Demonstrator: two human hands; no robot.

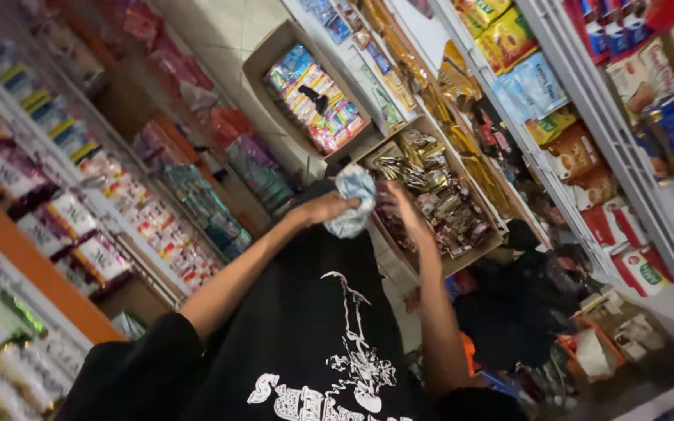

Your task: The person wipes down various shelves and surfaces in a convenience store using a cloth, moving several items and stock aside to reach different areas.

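Setting: shop aisle seen tilted, packed shelves on both sides, tiled floor between them.
Left hand (323, 209): raised in front of the body, forearm bare, fingers curled against the side of a crumpled packet (354, 199).
Left grip: grasping the packet, closed on its lower left edge.
Right hand (402, 209): raised just beside the packet, palm turned toward it, fingers spread and blurred.
Right grip: cannot tell whether it touches the packet; fingers look released, not clenched.
Packet: pale blue and white, wrinkled, held in the air between the two hands, above the near edge of the brown box.
Brown box (471, 251): open cardboard carton on the floor, filled with small dark and gold wrapped packs.
Second box (271, 56): open carton farther along the aisle, filled with bright blue, pink and yellow packs; well apart from the hands.
Right shelves (626, 148): white racks with snack bags and boxes in yellow, blue, red.
Left shelves (79, 226): rows of small pouches, orange edge below.
Clothing: black shirt (313, 327) with a white print, in the foreground.
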